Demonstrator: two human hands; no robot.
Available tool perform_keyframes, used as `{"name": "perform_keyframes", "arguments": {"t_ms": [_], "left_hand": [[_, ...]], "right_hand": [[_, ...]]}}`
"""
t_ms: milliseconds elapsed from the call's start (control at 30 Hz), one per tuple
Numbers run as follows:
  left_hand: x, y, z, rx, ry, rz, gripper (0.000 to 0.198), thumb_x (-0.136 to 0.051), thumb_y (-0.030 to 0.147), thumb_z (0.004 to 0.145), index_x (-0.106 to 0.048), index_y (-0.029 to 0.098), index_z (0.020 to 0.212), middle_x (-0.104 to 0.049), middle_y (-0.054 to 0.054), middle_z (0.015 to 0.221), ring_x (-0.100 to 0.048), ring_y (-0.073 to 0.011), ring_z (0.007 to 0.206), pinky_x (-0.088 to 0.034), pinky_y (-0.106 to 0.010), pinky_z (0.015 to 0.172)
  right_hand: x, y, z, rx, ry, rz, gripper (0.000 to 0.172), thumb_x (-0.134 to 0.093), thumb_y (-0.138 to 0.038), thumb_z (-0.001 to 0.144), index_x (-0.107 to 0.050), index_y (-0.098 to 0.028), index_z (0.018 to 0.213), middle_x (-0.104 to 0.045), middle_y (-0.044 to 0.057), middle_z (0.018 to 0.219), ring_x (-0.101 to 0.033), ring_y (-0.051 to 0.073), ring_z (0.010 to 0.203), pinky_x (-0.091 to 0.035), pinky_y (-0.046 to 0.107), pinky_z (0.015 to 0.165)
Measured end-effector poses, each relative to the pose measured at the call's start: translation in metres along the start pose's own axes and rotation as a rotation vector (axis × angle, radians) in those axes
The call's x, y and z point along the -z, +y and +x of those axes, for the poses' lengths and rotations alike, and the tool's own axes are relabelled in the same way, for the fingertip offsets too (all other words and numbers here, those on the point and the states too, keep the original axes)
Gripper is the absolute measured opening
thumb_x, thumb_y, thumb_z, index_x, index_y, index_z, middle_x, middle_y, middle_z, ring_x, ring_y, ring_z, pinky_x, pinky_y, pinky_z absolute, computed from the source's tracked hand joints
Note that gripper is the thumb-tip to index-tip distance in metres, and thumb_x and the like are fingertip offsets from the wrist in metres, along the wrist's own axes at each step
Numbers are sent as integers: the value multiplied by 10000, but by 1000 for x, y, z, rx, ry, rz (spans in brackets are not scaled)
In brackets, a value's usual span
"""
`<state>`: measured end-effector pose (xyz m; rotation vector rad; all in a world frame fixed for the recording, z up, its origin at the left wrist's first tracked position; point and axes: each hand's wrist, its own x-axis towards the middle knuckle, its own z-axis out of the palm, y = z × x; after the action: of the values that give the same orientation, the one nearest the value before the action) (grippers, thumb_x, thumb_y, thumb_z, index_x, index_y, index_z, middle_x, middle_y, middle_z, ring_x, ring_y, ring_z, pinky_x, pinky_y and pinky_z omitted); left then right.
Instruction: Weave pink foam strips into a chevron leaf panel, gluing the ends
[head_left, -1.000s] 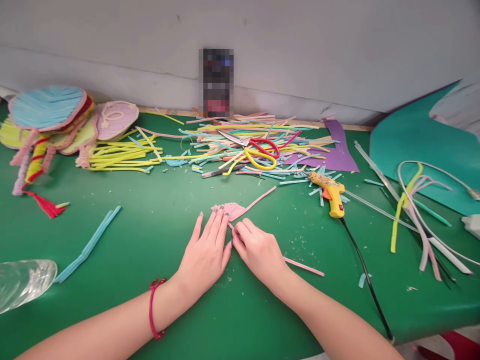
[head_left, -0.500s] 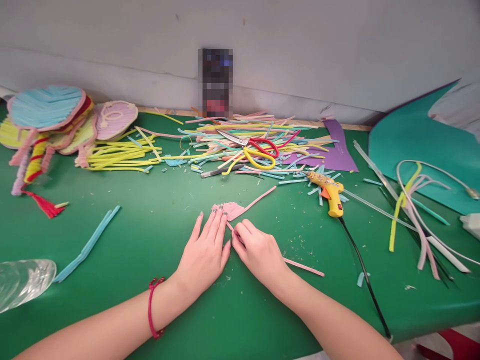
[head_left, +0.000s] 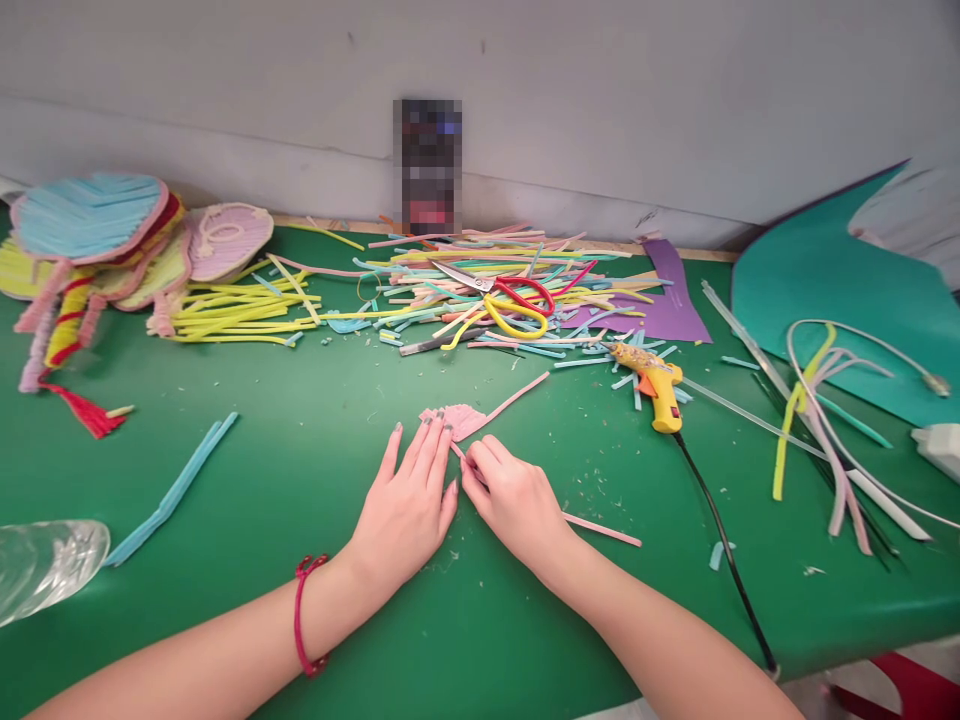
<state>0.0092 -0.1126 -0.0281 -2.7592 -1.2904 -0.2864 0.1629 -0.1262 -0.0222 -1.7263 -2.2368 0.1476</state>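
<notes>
A small pink piece made of pipe cleaners (head_left: 466,421) lies flat on the green table, a straight pink stem sticking out from it to the upper right. My left hand (head_left: 409,490) rests flat with fingers stretched out, its fingertips pressing on the left part of that piece. Close beside it, my right hand (head_left: 514,495) is closed, thumb and fingers pinching a pink pipe cleaner (head_left: 457,450) at the piece's lower edge. Another length of pink pipe cleaner (head_left: 604,529) shows past the right wrist; whether it is the same strand is hidden.
Scissors (head_left: 495,297) lie on a heap of coloured pipe cleaners (head_left: 420,290) at the back. A yellow glue gun (head_left: 654,385) with a black cord is at right. Finished fans (head_left: 94,220) are stacked at left, above blue pipe cleaners (head_left: 176,490) and a clear bottle (head_left: 52,565).
The view has shifted very slightly. Both hands keep the same pose on the pink piece, with no other visible movement.
</notes>
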Motion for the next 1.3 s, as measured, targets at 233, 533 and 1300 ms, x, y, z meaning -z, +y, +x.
{"name": "perform_keyframes", "arguments": {"t_ms": [233,533,1300], "left_hand": [[-1,0,0,-1,5,-5,509,-266,287,971,-478,10,1342,-422,-169,1430,-421,-282,1328,-174,-477,1158],[0,0,1,12,-20,-23,507,-268,292,973,-463,21,1355,-423,-162,1432,-415,-272,1334,-192,-479,1155],[-1,-1,1,24,-28,-52,518,-261,293,969,-443,12,1364,-419,-172,1432,-395,-292,1344,-232,-516,1132]], "right_hand": [[0,3,1,-12,-22,12,200,-422,-201,944,-537,-190,780,-579,-12,755,-527,71,527,-313,209,461],[5,2,3,-54,84,60,227,-383,-196,977,-606,-189,936,-648,28,873,-631,102,722,-429,194,544],[10,15,25,73,-18,206,202,-482,-171,938,-680,-198,910,-668,43,910,-610,153,871,-479,271,789]]}}
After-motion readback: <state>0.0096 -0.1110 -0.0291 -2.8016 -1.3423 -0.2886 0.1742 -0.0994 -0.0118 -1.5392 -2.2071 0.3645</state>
